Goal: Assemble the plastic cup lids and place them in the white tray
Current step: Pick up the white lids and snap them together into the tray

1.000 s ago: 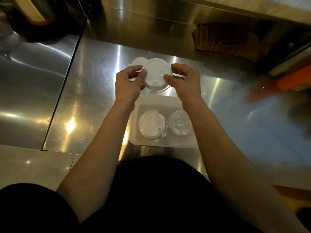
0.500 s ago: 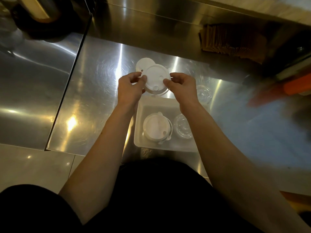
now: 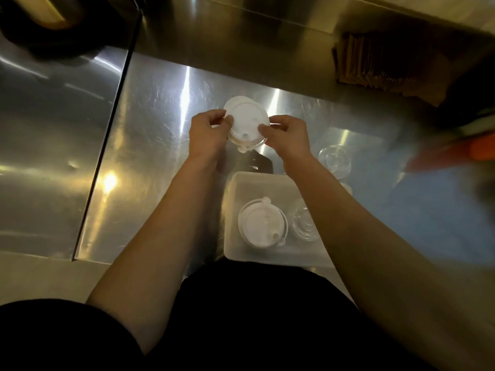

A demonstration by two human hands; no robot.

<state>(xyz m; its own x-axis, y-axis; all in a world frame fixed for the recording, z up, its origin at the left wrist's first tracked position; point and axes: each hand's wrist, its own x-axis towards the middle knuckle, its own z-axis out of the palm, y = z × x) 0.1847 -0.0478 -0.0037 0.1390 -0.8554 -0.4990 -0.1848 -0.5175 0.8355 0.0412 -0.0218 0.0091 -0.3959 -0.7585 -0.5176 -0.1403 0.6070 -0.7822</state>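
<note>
A round white plastic lid [image 3: 247,121] with a small plug tab at its near edge is held above the steel counter. My left hand [image 3: 207,132] pinches its left rim and my right hand [image 3: 288,135] pinches its right rim. Behind it another white lid [image 3: 235,100] peeks out on the counter. The white tray [image 3: 230,210] lies near the counter's front edge, below my wrists. Inside it sit a white assembled lid [image 3: 261,226] and a clear lid [image 3: 304,224], partly hidden by my right forearm.
A clear plastic lid [image 3: 334,158] lies on the steel counter [image 3: 155,145] right of my right hand. Brown paper sleeves [image 3: 375,68] are stacked at the back right. An orange object [image 3: 482,148] is blurred at the right edge. A lower steel surface [image 3: 53,129] adjoins on the left.
Both hands kept hold of the white lid and their fingers shifted round its rim. The camera tilted, so the tray and hands sit lower and further right in view.
</note>
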